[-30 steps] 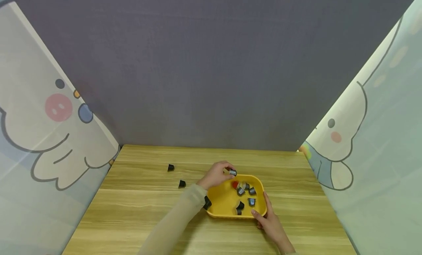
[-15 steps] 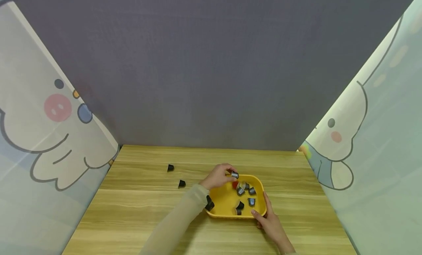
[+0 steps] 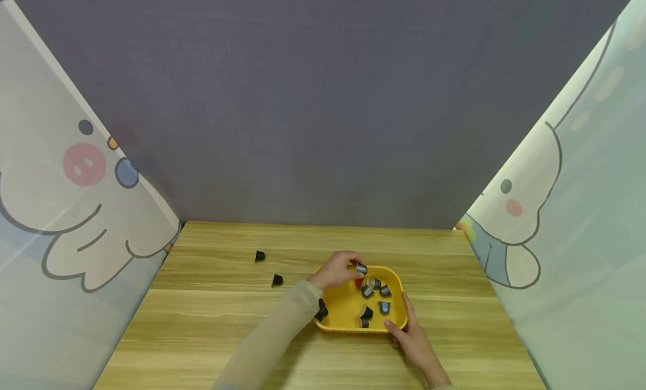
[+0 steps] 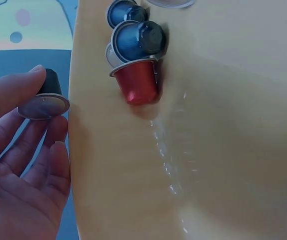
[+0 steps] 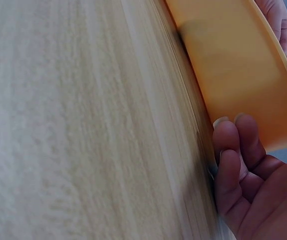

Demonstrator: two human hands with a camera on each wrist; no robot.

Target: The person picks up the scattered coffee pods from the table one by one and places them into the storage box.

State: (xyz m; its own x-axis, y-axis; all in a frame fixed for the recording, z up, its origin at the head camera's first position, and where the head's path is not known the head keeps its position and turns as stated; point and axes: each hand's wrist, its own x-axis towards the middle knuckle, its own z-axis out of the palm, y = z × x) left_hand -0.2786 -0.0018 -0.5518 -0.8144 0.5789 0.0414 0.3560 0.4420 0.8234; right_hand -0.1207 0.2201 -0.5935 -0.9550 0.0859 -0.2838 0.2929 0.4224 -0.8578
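My left hand (image 3: 335, 270) pinches a dark coffee capsule (image 3: 361, 269) between thumb and fingers, above the far rim of the yellow tray (image 3: 345, 300). In the left wrist view the capsule's round foil lid (image 4: 44, 106) faces the camera, beside the tray wall. Inside the tray, a red capsule (image 4: 138, 84) lies against a blue capsule (image 4: 133, 40). Several more capsules are scattered about its right half, and black ones (image 3: 321, 310) lie at its left end, partly behind the sleeve. At the tray's front right corner my right hand (image 3: 415, 340) grips, thumb over the rim, fingers (image 5: 228, 175) against the outer wall.
Two black capsules, one farther back (image 3: 259, 256) and one nearer (image 3: 277, 280), lie on the wooden table (image 3: 202, 317) left of the tray. A grey panel (image 3: 313, 126) stands behind the table, and printed cloth walls flank both sides.
My left hand has shifted slightly right and down with the capsule, toward the tray's far rim. The right hand keeps its grip, and the tray stays in place.
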